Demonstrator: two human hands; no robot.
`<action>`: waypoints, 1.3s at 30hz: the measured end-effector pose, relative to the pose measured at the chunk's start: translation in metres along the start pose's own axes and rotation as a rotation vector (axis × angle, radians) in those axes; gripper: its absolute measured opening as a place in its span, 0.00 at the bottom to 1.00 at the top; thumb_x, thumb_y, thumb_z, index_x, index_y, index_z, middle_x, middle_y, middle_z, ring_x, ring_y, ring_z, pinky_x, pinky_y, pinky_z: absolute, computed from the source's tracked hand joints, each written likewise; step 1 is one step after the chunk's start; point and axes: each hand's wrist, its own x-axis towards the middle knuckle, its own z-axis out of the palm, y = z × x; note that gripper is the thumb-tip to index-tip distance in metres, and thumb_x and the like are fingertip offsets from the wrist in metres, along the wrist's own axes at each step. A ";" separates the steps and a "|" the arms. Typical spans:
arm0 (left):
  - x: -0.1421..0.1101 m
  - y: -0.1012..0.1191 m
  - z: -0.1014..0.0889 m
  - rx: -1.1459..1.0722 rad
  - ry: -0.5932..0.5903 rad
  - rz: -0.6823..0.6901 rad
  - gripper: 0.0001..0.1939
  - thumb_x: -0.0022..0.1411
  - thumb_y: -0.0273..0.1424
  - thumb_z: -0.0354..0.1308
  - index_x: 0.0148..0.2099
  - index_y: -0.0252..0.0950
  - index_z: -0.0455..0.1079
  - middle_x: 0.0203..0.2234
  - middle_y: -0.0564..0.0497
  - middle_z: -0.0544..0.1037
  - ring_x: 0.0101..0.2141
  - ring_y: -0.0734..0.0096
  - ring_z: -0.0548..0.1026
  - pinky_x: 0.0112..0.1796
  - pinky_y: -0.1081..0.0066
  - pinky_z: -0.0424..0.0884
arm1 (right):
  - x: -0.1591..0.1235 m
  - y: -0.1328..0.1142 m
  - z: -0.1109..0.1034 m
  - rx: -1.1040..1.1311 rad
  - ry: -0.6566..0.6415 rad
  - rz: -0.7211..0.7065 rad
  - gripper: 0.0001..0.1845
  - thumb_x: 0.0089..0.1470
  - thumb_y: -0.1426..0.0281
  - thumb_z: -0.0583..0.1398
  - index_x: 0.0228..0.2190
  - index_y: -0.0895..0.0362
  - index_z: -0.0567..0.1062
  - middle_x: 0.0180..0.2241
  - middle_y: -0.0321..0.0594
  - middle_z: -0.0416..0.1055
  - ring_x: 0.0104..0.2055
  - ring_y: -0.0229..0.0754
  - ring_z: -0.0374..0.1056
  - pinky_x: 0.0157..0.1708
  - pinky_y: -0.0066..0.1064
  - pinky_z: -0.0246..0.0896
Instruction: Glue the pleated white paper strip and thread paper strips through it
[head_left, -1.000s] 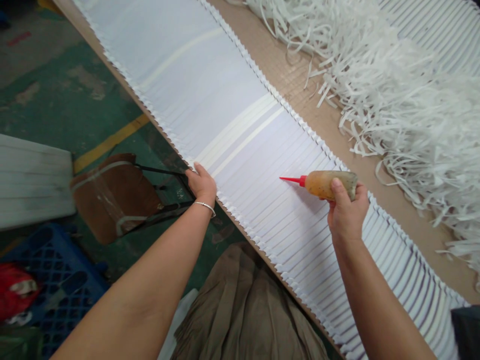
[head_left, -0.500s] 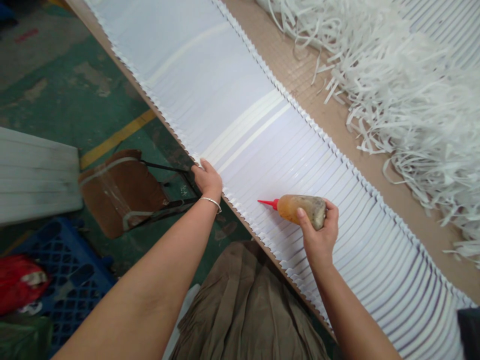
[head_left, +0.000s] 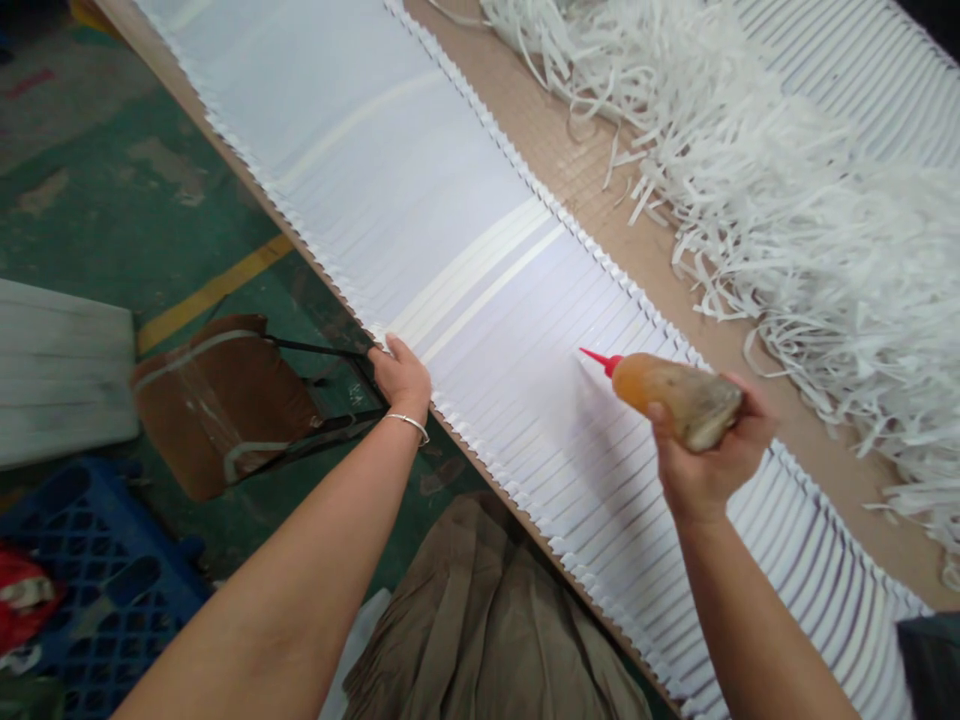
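A squeeze glue bottle [head_left: 667,390] with amber contents and a red pointed nozzle is in my right hand [head_left: 705,460], fingers wrapped round its base. It is tilted, its nozzle pointing left just over a long row of overlapping white strips [head_left: 517,400] with zigzag edges. Whether the tip touches them I cannot tell. My left hand [head_left: 403,375], with a bracelet at the wrist, is closed over the near edge of the table [head_left: 330,280], beside the strips' zigzag border. Some of its fingers are hidden.
Loose shredded white strips [head_left: 787,210] are heaped across the brown board [head_left: 577,150] on the far side. Below the near edge stand a brown padded chair [head_left: 217,410], a blue plastic crate [head_left: 112,560] and a white box [head_left: 67,370]. Another striped sheet [head_left: 847,70] lies top right.
My right hand has carried the glue bottle right and toward the far side, raising it over the strips. The left hand stays at the near edge while the view shifts slightly.
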 end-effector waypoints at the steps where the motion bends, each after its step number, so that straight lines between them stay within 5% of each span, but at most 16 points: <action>1: 0.000 0.000 0.000 -0.003 0.002 0.002 0.14 0.78 0.38 0.44 0.48 0.34 0.66 0.47 0.32 0.80 0.52 0.51 0.79 0.55 0.55 0.72 | 0.018 0.009 0.000 -0.002 0.099 0.060 0.31 0.46 0.61 0.74 0.51 0.49 0.72 0.50 0.40 0.71 0.54 0.49 0.72 0.60 0.52 0.68; 3: 0.000 0.001 0.000 -0.013 0.011 0.009 0.13 0.77 0.37 0.44 0.46 0.35 0.65 0.46 0.33 0.80 0.51 0.52 0.80 0.55 0.55 0.72 | 0.053 0.030 0.004 0.131 0.229 0.210 0.27 0.49 0.58 0.73 0.47 0.51 0.71 0.47 0.38 0.71 0.49 0.45 0.74 0.56 0.48 0.72; 7: 0.000 0.004 -0.002 0.000 0.019 0.001 0.11 0.77 0.36 0.45 0.44 0.36 0.64 0.46 0.33 0.80 0.51 0.51 0.80 0.56 0.55 0.71 | 0.101 0.071 0.018 0.408 0.208 0.477 0.27 0.49 0.55 0.72 0.42 0.50 0.66 0.41 0.33 0.71 0.37 0.41 0.75 0.34 0.40 0.78; 17: -0.001 0.007 -0.003 -0.012 0.030 -0.001 0.10 0.76 0.35 0.45 0.43 0.37 0.64 0.44 0.35 0.80 0.50 0.52 0.79 0.56 0.54 0.71 | 0.125 0.104 0.041 0.372 0.185 0.530 0.28 0.46 0.57 0.72 0.41 0.52 0.65 0.39 0.34 0.70 0.36 0.40 0.74 0.28 0.32 0.74; 29: -0.001 0.005 -0.002 -0.016 0.012 -0.002 0.12 0.77 0.36 0.44 0.46 0.35 0.65 0.47 0.32 0.80 0.51 0.50 0.79 0.55 0.55 0.71 | 0.072 0.056 0.038 0.383 0.085 0.529 0.30 0.44 0.54 0.74 0.41 0.52 0.68 0.37 0.33 0.71 0.33 0.38 0.72 0.23 0.28 0.72; 39: -0.003 0.002 -0.002 -0.021 -0.013 -0.020 0.15 0.78 0.39 0.44 0.49 0.34 0.67 0.47 0.32 0.80 0.52 0.50 0.80 0.54 0.57 0.71 | 0.007 0.031 0.038 0.238 0.010 0.520 0.32 0.45 0.52 0.73 0.45 0.53 0.69 0.39 0.33 0.70 0.39 0.38 0.70 0.40 0.34 0.72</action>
